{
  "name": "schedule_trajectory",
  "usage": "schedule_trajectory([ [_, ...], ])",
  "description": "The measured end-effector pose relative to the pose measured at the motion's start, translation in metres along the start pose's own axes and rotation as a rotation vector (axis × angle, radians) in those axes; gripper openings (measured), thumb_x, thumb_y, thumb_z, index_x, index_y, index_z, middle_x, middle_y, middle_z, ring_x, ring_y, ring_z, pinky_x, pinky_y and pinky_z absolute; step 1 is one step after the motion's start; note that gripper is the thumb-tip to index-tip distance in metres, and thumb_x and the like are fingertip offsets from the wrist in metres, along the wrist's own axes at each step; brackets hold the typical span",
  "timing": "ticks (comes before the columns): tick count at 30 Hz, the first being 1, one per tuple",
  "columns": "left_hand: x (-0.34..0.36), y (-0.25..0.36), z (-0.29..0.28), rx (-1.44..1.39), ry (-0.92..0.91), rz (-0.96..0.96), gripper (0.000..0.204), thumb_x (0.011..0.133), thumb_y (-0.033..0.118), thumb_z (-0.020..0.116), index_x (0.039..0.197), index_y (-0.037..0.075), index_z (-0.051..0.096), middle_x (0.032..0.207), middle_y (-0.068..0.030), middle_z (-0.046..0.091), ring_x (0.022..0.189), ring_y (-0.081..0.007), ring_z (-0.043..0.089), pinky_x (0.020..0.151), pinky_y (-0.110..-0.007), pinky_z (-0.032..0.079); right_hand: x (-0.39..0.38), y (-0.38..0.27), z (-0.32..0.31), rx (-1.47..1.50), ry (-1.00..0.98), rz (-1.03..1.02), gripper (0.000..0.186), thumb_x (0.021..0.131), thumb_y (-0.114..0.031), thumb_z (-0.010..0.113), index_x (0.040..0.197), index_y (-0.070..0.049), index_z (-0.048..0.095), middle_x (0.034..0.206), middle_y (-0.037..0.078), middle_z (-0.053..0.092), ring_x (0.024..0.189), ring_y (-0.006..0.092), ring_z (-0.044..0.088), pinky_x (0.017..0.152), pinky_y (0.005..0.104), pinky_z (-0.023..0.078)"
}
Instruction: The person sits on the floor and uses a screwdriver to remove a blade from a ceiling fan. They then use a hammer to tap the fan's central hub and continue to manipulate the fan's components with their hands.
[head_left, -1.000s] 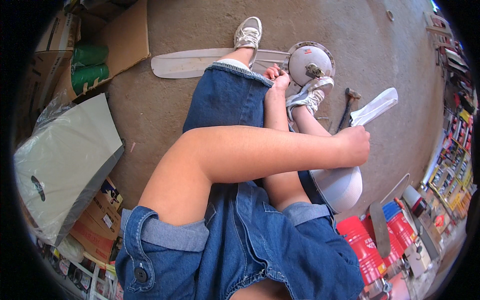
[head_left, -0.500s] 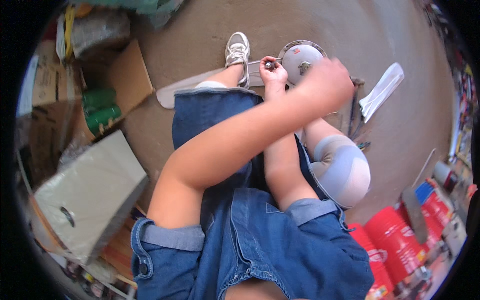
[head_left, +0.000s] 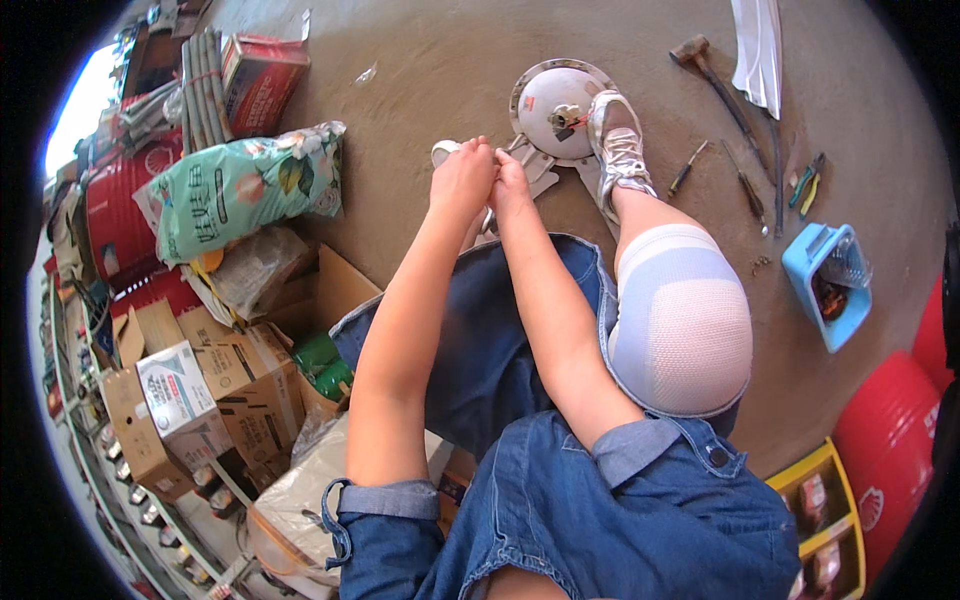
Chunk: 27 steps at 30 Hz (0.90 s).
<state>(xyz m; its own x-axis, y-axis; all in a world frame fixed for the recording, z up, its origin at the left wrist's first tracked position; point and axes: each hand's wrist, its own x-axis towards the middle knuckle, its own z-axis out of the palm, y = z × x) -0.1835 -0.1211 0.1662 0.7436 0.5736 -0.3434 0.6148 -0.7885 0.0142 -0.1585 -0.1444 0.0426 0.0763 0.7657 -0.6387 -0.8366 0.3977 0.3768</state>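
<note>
A white ceiling fan lies on the floor, its round motor housing [head_left: 556, 112] beyond my hands and its blade brackets [head_left: 533, 158] on the near side. My left hand [head_left: 463, 182] is closed over the bracket area, with its fingers curled. Against it, touching at the fingers, my right hand [head_left: 511, 183] is closed too. A thin shiny piece shows just below the hands, but what they grip is hidden. Red and dark wires [head_left: 569, 122] come out of the housing's centre. My right shoe [head_left: 618, 140] stands against the housing's right side.
On the right lie a hammer [head_left: 725, 95], two screwdrivers [head_left: 688, 168], pliers [head_left: 806, 185], a white blade-like strip [head_left: 757, 55] and a blue basket [head_left: 800, 265]. On the left are a green floral bag [head_left: 250, 190], cardboard boxes [head_left: 235, 385] and red drums [head_left: 130, 215].
The left hand has come back from across the right arm to meet the right hand. The tool handle seen in the right hand is hidden now. The view has turned.
</note>
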Motion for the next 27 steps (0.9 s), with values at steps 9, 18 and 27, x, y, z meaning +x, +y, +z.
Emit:
schedule_trajectory([
  [9,0.026,0.009,0.021,0.397,0.012,0.218,0.021,0.085,0.019,0.051,0.071,0.007,0.062,0.063,-0.0102,0.065,0.055,-0.0216,0.066,0.046,-0.034,0.052,-0.025,-0.003,0.007,-0.029,-0.108,-0.046,0.047,0.097,-0.039,0.03,0.108,-0.001,0.056,0.108,0.013,0.061,0.102,0.0257,0.057,0.094,0.0386,0.044],
  [18,0.028,0.008,0.042,0.022,-0.022,-0.105,0.031,0.087,0.032,0.051,0.077,0.005,0.064,0.07,-0.0197,0.064,0.064,-0.0306,0.067,0.053,-0.041,0.053,0.003,-0.013,-0.024,-0.085,-0.047,-0.055,0.042,0.097,-0.035,0.028,0.094,-0.003,0.056,0.094,0.011,0.062,0.092,0.0232,0.058,0.088,0.0374,0.045],
  [27,0.035,-0.051,0.045,-1.435,-0.692,-0.901,0.038,0.091,0.037,0.042,0.067,0.01,0.055,0.05,-0.0003,0.046,0.037,-0.0103,0.031,0.035,-0.024,0.022,0.006,0.01,-0.046,-0.247,0.051,-0.05,0.024,0.095,-0.027,0.045,0.079,-0.011,0.054,0.072,0.0,0.056,0.067,0.0142,0.052,0.065,0.0292,0.045],
])
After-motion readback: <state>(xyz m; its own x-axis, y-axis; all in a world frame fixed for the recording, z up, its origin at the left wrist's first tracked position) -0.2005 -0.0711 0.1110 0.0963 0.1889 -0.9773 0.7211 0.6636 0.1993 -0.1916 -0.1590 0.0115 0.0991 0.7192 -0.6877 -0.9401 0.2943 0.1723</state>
